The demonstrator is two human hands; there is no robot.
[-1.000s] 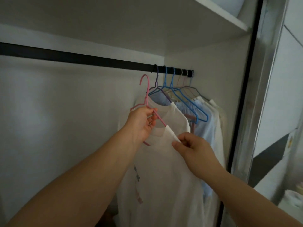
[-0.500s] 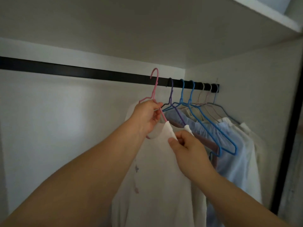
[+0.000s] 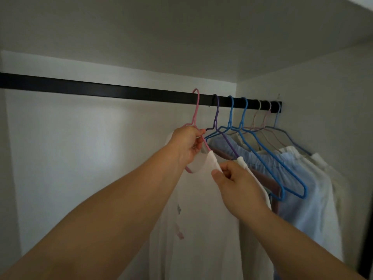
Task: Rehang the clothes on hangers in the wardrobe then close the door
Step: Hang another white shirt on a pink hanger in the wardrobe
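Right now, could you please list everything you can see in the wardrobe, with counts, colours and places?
rail: one, black, across the back wall under the shelf.
pink hanger: one, its hook at the rail, left of the hung hangers; whether it sits on the rail cannot be told.
white shirt: one, on the pink hanger, faint print on its front.
purple hanger: one, on the rail, right of the pink one.
blue hangers: two bright blue, mid-rail.
pale hangers: two pinkish, one grey-blue, at the rail's right end.
hung clothes: light blue and cream, right side; count unclear.
left hand: grips the pink hanger's neck.
right hand: pinches the shirt's collar.
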